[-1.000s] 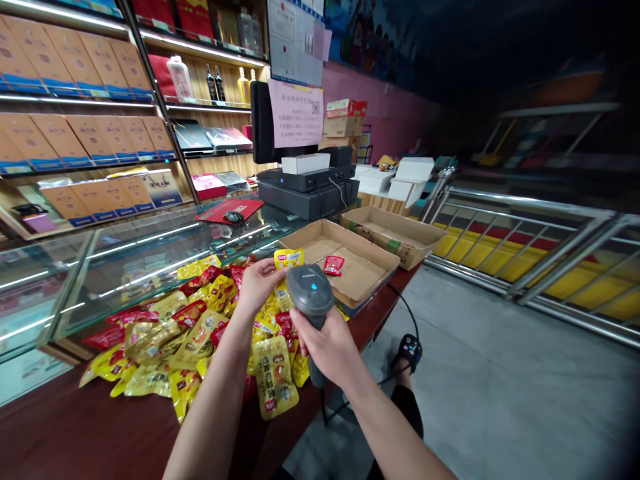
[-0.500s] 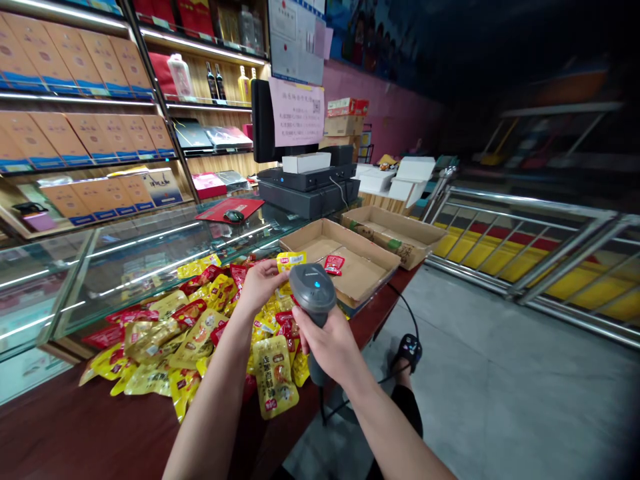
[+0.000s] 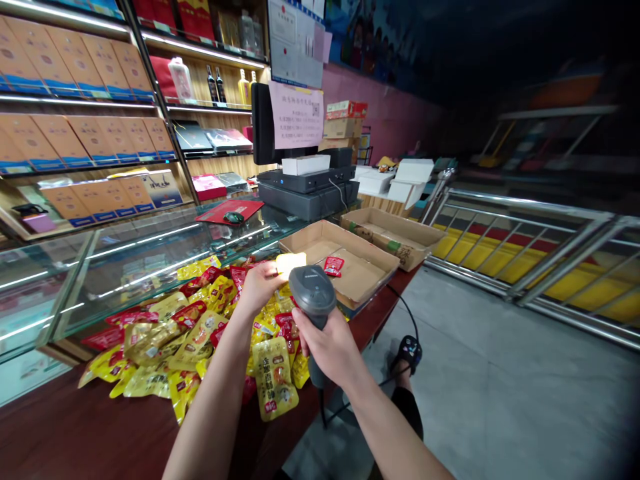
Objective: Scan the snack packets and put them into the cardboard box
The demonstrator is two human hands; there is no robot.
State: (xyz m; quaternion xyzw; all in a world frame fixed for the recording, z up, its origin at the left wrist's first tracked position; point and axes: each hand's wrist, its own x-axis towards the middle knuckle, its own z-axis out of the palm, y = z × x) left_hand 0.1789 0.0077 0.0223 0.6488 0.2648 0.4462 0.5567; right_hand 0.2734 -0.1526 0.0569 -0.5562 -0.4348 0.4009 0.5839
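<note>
Grey scanner (image 3: 313,290) fills the curled right hand (image 3: 330,340).

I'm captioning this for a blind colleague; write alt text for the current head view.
A left hand pinches a brightly lit yellow packet before a gray handheld scanner gripped in the right hand. Below lies a pile of snack packets; beyond, a cardboard tray holds one red packet.

Cannot read the held packet (image 3: 287,262), washed out by glare and partly hidden behind the scanner (image 3: 313,290). Cannot make out the small print on the sign (image 3: 296,120).
</note>
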